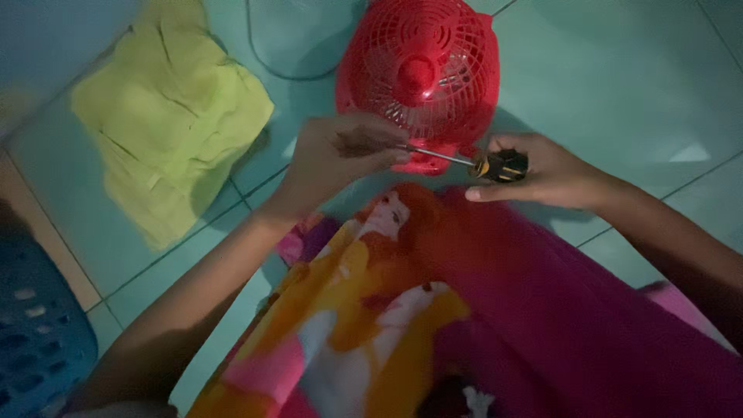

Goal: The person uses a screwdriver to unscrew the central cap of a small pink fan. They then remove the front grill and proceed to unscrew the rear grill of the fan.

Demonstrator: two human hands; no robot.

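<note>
A small red fan (422, 66) lies on the tiled floor with its grille facing up. My right hand (542, 172) grips the black and yellow handle of a screwdriver (495, 164). The metal shaft runs left toward the fan's red base (429, 159). My left hand (340, 151) is closed around the shaft's tip at the base, fingers pinched there. Whether the tip touches a screw is hidden by my fingers.
A crumpled yellow-green cloth (166, 116) lies on the floor at the left. A blue perforated basket (35, 340) sits at the lower left. A colourful cartoon-print pink blanket (433, 325) covers my lap. A dark cable (271, 62) curves behind the fan.
</note>
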